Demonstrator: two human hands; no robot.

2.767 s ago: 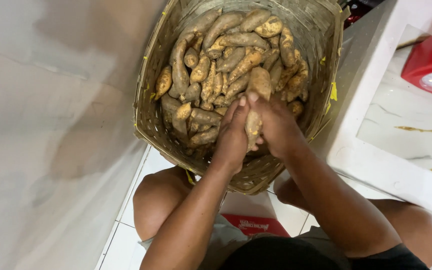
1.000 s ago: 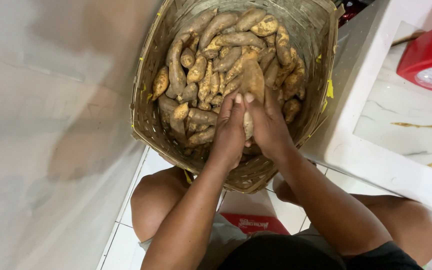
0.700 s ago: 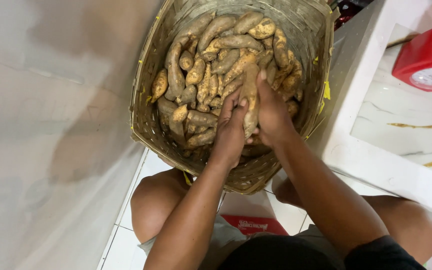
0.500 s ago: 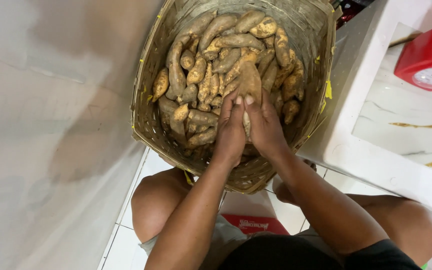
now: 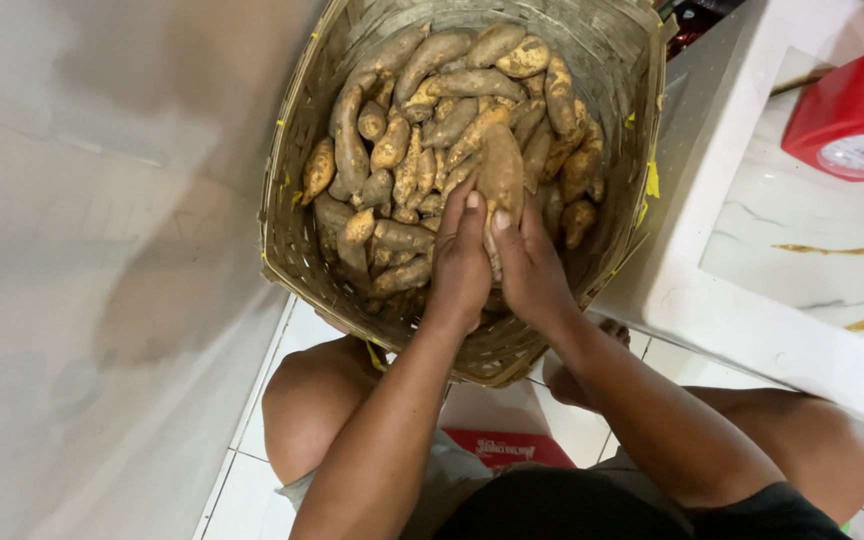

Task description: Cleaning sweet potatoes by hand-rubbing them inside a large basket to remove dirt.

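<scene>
From the head view I observed both hands inside a woven basket [image 5: 292, 230] that sat on the floor between the person's bare knees. The left hand [image 5: 460, 262] and the right hand [image 5: 530, 268] were pressed side by side, palms facing each other, closed together around one long tuber [image 5: 501, 178]. Its upper end stood clear above the fingertips and its lower end was hidden between the palms. The tuber was held roughly upright, just above the heap [image 5: 422, 150] of similar brown, soil-marked tubers filling the basket, and it lay near the middle of the basket, toward the near wall. I could not tell whether it touched the tubers beneath it. To the right, a white surface [image 5: 752, 310] stood just beside the basket, with a red scale [image 5: 847, 115] on it at the far right edge of view. A pale wall [image 5: 102, 250] ran along the left. A red packet [image 5: 497, 447] lay on the tiled floor [image 5: 242, 480] between the person's legs.
</scene>
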